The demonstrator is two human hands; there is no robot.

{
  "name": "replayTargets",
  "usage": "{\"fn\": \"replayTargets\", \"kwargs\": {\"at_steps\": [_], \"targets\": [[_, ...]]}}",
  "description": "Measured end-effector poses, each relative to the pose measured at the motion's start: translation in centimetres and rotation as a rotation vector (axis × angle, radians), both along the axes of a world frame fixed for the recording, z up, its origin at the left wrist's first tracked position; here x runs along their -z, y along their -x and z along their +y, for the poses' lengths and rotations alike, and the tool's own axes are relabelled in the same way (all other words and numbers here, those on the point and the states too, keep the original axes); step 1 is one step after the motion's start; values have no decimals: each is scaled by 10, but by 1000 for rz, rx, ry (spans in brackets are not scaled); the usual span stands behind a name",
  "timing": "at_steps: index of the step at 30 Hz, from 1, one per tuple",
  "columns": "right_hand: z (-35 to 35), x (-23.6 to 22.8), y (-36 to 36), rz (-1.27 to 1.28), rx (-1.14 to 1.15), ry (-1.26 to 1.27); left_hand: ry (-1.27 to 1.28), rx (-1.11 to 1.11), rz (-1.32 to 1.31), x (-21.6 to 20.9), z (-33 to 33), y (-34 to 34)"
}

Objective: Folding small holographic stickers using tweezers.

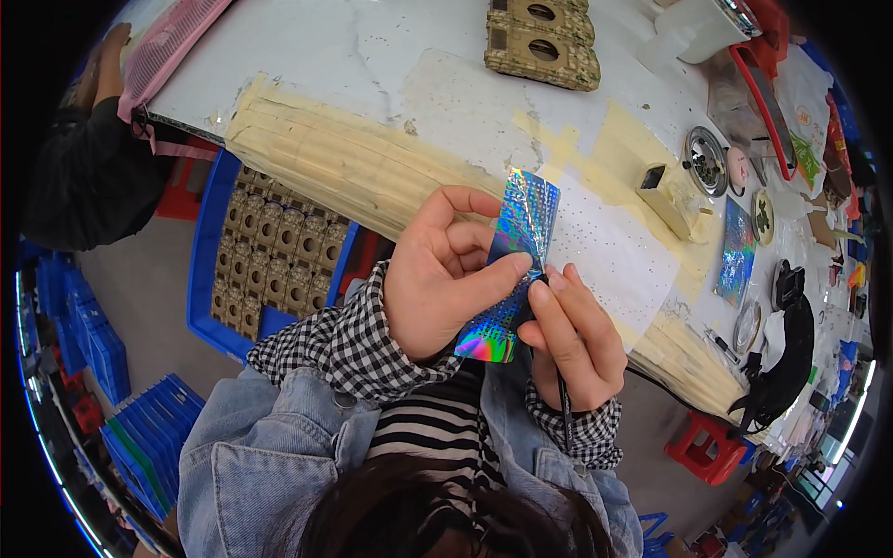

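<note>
My left hand (437, 274) pinches a shiny blue-silver holographic foil sheet (528, 212) with its thumb on top. Rows of small dots cover the sheet, and its lower end shows rainbow colours. Close beside it, my right hand (579, 339) is closed around a thin black pen-like tool (564, 395), its shaft running down past the palm. The fingertips of both hands nearly meet at the sheet's right edge, where the tool's tip is hard to make out. Beneath them lies a white paper (609, 246) sprinkled with tiny specks.
Camouflage-patterned cases with round holes (541, 51) lie at the table's far side; several more fill a blue crate (200, 293) below left. At right are a small taped box (672, 200), a round metal dish (707, 160) and another foil sheet (737, 251). A co-worker's arm (102, 139) shows far left.
</note>
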State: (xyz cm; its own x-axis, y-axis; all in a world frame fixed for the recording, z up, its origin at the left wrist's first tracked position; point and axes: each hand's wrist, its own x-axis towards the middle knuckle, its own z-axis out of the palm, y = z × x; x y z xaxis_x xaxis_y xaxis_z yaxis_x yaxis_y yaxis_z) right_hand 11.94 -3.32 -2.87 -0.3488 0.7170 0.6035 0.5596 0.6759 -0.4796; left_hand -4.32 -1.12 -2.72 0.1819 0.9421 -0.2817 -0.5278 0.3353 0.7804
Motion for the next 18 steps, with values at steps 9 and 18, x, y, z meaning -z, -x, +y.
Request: {"fn": "replayTargets", "kwargs": {"at_steps": [9,18], "targets": [[0,0,0,7,-7,-9,11,4,11,-1,1,0],[0,1,-1,10,-1,4,6,-10,-8,1,0,0]]}}
